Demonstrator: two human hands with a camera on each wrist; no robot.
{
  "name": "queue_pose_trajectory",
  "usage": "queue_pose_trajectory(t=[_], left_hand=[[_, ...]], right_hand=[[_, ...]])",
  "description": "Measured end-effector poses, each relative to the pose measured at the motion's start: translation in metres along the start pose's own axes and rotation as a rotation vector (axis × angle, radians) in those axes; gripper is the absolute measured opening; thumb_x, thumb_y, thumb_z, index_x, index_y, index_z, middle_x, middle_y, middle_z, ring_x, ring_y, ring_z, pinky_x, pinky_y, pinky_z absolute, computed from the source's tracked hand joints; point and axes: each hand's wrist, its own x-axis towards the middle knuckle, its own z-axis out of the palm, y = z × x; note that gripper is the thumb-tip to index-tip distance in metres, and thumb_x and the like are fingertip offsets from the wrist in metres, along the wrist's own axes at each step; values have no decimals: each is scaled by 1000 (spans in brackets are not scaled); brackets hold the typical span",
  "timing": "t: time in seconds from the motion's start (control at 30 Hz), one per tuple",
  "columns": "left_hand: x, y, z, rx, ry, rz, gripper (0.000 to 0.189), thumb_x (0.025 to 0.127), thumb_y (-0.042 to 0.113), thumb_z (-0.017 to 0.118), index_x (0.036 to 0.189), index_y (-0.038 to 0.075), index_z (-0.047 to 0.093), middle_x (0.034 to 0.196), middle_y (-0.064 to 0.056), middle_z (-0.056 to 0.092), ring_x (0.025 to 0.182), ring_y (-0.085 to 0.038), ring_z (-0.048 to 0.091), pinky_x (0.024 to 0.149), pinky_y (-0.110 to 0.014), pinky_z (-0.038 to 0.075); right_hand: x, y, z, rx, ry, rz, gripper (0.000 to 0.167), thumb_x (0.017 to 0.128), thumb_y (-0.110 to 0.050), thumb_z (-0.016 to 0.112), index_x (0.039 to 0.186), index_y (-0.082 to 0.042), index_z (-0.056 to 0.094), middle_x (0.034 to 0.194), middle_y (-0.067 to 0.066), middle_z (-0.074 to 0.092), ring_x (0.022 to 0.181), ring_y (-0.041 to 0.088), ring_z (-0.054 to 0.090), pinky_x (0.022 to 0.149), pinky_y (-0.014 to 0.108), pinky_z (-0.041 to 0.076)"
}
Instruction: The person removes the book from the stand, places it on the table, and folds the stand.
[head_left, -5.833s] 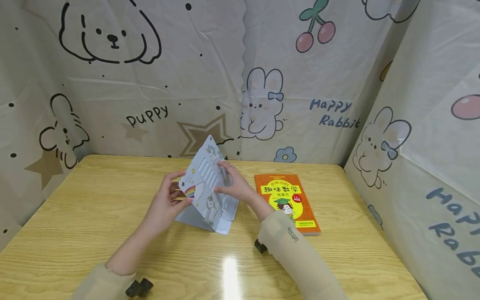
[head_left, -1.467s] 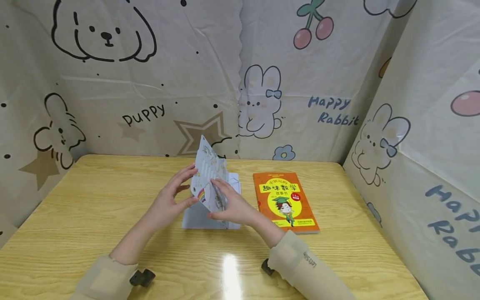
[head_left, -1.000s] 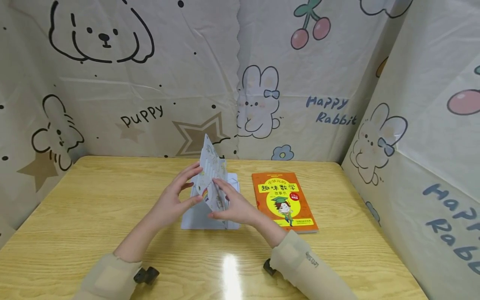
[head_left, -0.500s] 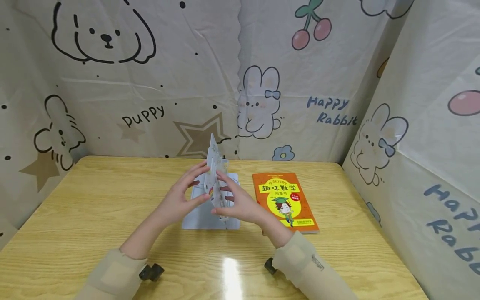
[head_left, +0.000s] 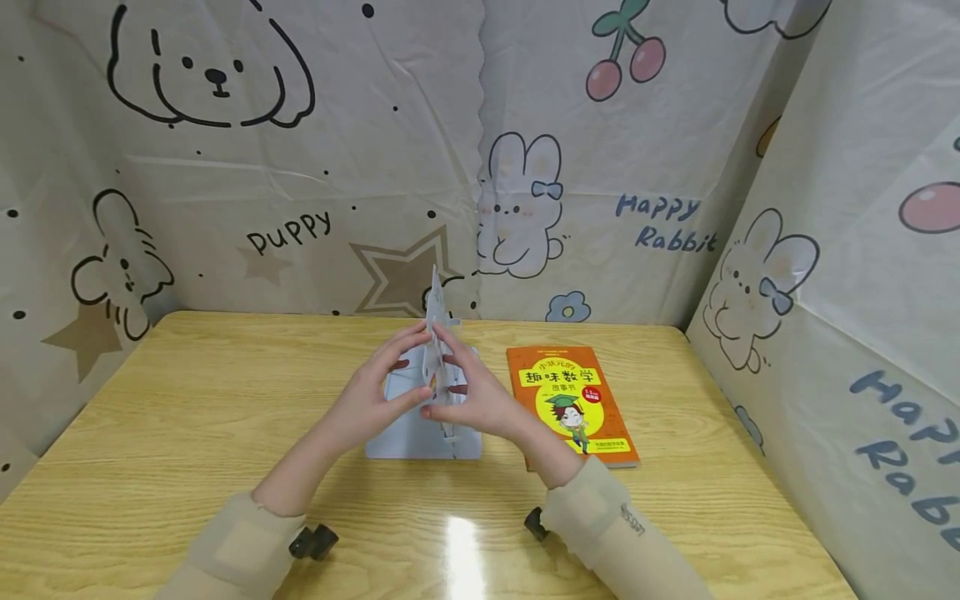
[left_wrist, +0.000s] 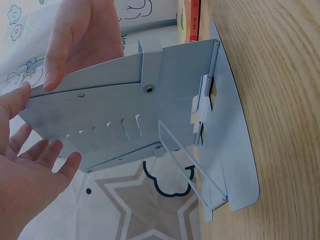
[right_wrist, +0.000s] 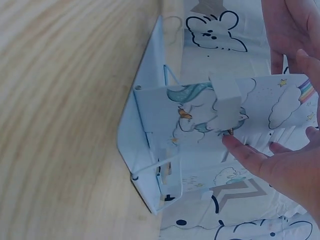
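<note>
A white metal book stand [head_left: 420, 438] with unicorn, rainbow and star prints stands on the table, its flat base down. Its slotted panel [left_wrist: 105, 110] rises almost upright, edge-on in the head view. My left hand [head_left: 367, 396] holds the panel from the plain back side, thumb at the near edge and fingers spread behind. From the printed side my right hand [head_left: 483, 398] holds it too, with a fingertip on the print near the folded clip [right_wrist: 227, 100]. A thin wire bracket [left_wrist: 187, 165] links the panel's back to the base.
An orange book [head_left: 573, 408] with yellow lettering lies right of the stand, beside my right forearm. Pale printed cloth [head_left: 360, 167] hangs behind the wooden table [head_left: 225, 392] and at both sides.
The panel has swung from a leftward slant to nearly upright, turning its print away from the head view. My left hand has moved right with it; the base and orange book stay put lately.
</note>
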Motion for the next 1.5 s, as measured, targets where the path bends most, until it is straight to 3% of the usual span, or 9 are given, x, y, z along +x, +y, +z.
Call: queue_pose_trajectory(t=[0.27, 0.37, 0.57, 0.67, 0.87, 1.0, 1.3, 1.43, 1.5], left_hand=[[2, 3, -1, 14, -20, -7, 58, 89, 15, 65, 142, 12, 41, 146, -5, 40, 133, -24, 38, 103, -44, 42], [2, 3, -2, -10, -36, -23, 52, 93, 14, 60, 141, 11, 42, 145, -7, 43, 133, -24, 38, 104, -45, 41], [3, -1, -8, -55, -72, -67, 38, 100, 16, 47, 137, 14, 47, 140, -4, 49, 131, -24, 42, 105, -48, 39], [2, -3, -10, -60, -82, -86, 37, 100, 17, 46, 137, 14, 48, 139, -3, 50, 129, -25, 43, 104, -50, 39], [-1, -10, -16, -74, -75, -144, 38, 100, 18, 47, 137, 15, 47, 140, -5, 49, 128, -29, 44, 101, -54, 40], [-3, -16, -21, -61, -60, -171, 38, 100, 20, 48, 137, 15, 47, 142, -5, 47, 129, -30, 43, 103, -54, 39], [-6, -34, -23, -73, -24, -188, 42, 97, 17, 54, 138, 11, 46, 143, -8, 46, 132, -31, 40, 105, -53, 36], [-7, -41, -24, -66, -11, -197, 46, 95, 17, 57, 138, 9, 44, 143, -10, 45, 134, -31, 36, 106, -53, 36], [-6, -35, -25, -58, -15, -210, 48, 94, 15, 58, 138, 5, 43, 143, -13, 44, 135, -31, 35, 105, -53, 36]], right_hand=[[-4, -37, -13, 33, -37, -8, 103, 77, -9, 76, 153, -25, 7, 158, 8, 6, 138, 38, 25, 93, 57, 46], [-5, -43, -16, 23, -50, -6, 101, 79, -9, 75, 153, -22, 7, 157, 9, 6, 139, 39, 24, 93, 56, 47], [1, -26, -14, -20, -45, -34, 96, 79, -11, 75, 151, -24, 13, 157, 6, 7, 139, 38, 24, 88, 57, 49], [5, -13, -13, -28, -38, -45, 95, 79, -14, 76, 149, -31, 16, 157, 0, 7, 139, 35, 25, 85, 54, 52], [5, -7, -13, -1, -18, -39, 93, 77, -18, 78, 144, -43, 19, 155, -10, 10, 139, 30, 27, 84, 47, 54], [3, -7, -15, 14, -5, -16, 93, 77, -17, 78, 146, -38, 20, 153, -10, 14, 139, 28, 28, 86, 46, 54], [-10, -36, -21, 93, -2, 12, 88, 79, -5, 74, 147, -18, 19, 156, 7, 13, 140, 34, 24, 91, 56, 48], [-11, -27, -21, 104, 29, 27, 87, 80, -9, 74, 146, -26, 21, 156, 2, 13, 140, 30, 25, 91, 50, 50], [-9, -16, -19, 96, 49, 26, 86, 80, -14, 75, 145, -34, 22, 155, -3, 14, 140, 28, 27, 90, 45, 52]])
